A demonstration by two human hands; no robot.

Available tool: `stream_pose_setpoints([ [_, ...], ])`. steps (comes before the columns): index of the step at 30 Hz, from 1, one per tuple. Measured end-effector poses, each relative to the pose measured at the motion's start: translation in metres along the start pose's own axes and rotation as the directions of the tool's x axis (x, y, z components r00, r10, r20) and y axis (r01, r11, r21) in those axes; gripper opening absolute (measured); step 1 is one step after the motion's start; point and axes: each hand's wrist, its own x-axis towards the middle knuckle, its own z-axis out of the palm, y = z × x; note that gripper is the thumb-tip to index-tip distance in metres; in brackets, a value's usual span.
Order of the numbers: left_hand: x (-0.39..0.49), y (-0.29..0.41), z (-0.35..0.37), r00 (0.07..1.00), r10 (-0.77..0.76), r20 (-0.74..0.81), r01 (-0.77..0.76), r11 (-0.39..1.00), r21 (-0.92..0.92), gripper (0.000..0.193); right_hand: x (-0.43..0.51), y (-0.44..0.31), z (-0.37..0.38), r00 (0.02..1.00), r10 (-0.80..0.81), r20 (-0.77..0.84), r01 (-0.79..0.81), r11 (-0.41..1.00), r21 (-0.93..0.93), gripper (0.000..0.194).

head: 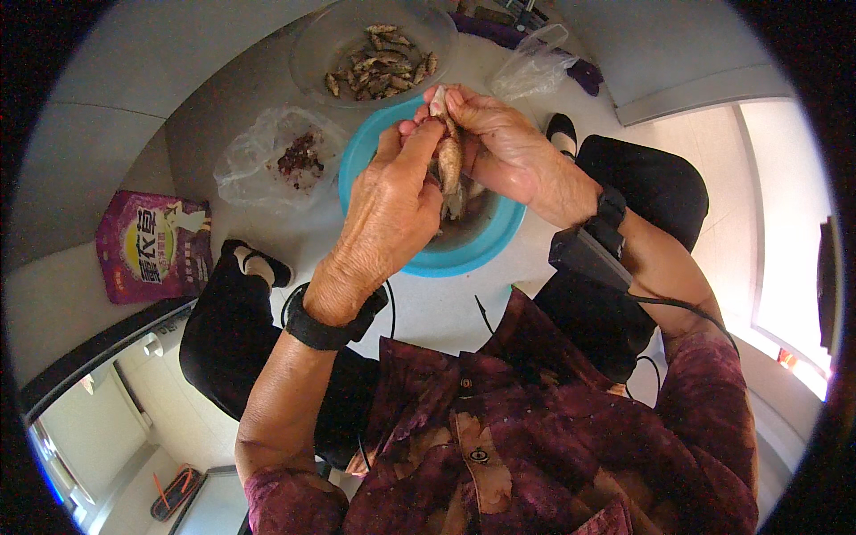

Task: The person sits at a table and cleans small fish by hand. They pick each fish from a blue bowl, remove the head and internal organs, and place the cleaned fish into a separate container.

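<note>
Between my two hands, above a blue plastic basin (435, 264), is a small fish (451, 157) with its tail pointing down towards me. My right hand (505, 137) grips the fish near its upper end, thumb on top. My left hand (394, 194) presses its fingers against the fish's upper part, where some dark red shows at the fingertips. Murky water (478, 227) fills the basin beneath; what else lies in it is mostly hidden by my hands.
Beyond the basin stands a clear plastic bowl (307, 67) of several small fish (381, 63). A plastic bag (247, 160) holding dark red scraps (301, 160) lies to the left, near a purple pouch (154, 247) bearing writing. Another clear bag (531, 67) lies at the far right. Cables (393, 314) run near my legs.
</note>
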Motion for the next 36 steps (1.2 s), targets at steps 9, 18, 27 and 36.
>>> stream_pose_setpoints([
  [9,0.001,0.001,-0.001,0.999,-0.006,-0.05,0.002,0.997,-0.081,0.043,0.0,-0.001,0.0,1.0,-0.007,-0.007,0.007,1.0,-0.016,0.019],
  [18,-0.001,0.008,0.001,0.997,-0.063,-0.053,0.052,0.98,-0.191,0.047,0.001,-0.001,0.008,0.996,-0.082,-0.023,0.079,0.992,-0.1,0.023],
  [27,0.004,0.001,0.006,0.997,-0.05,-0.051,0.047,0.997,-0.062,0.033,0.0,0.005,0.008,0.986,-0.051,-0.158,0.025,0.986,-0.167,0.021],
  [36,0.001,0.003,0.0,0.996,-0.074,-0.053,0.078,0.994,0.08,0.029,0.006,0.01,0.002,0.991,0.014,-0.136,-0.039,0.983,-0.182,0.025],
])
